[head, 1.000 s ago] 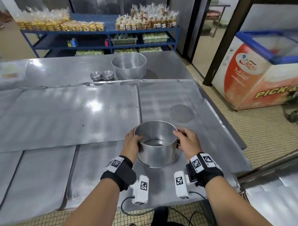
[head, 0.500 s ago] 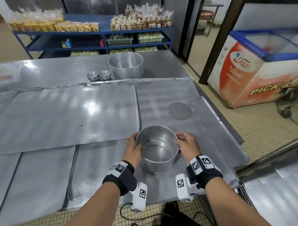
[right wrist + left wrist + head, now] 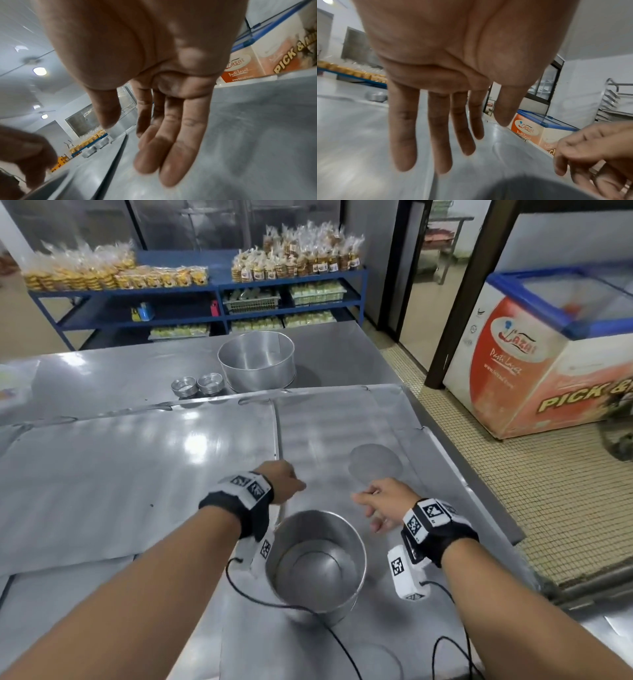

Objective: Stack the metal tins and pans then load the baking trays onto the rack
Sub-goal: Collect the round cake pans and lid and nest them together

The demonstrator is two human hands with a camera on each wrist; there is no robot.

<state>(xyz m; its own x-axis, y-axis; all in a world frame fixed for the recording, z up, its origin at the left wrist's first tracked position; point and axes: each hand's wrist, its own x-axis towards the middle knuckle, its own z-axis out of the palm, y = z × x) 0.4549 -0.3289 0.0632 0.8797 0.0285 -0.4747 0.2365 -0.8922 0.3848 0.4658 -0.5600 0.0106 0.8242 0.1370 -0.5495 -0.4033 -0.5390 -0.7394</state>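
A round metal tin (image 3: 315,565) stands upright on a flat baking tray (image 3: 342,638) near the table's front edge, with nothing holding it. My left hand (image 3: 286,484) hovers just beyond the tin's far left rim, and the left wrist view shows my left hand (image 3: 453,135) with fingers straight and empty. My right hand (image 3: 376,501) floats past the tin's far right rim, and the right wrist view shows my right hand (image 3: 154,135) with loose fingers, holding nothing. A larger round pan (image 3: 257,361) and two stacks of small tins (image 3: 198,385) sit at the back.
Large flat baking trays (image 3: 137,474) cover the steel table. A round metal disc (image 3: 375,463) lies on the right tray. A blue shelf (image 3: 205,299) with bagged goods stands behind, a chest freezer (image 3: 548,354) at the right. A tray rack (image 3: 614,100) shows in the left wrist view.
Both hands have let go of the round tin and moved forward past it. The tin now stands alone on the tray, nearer to me in view.
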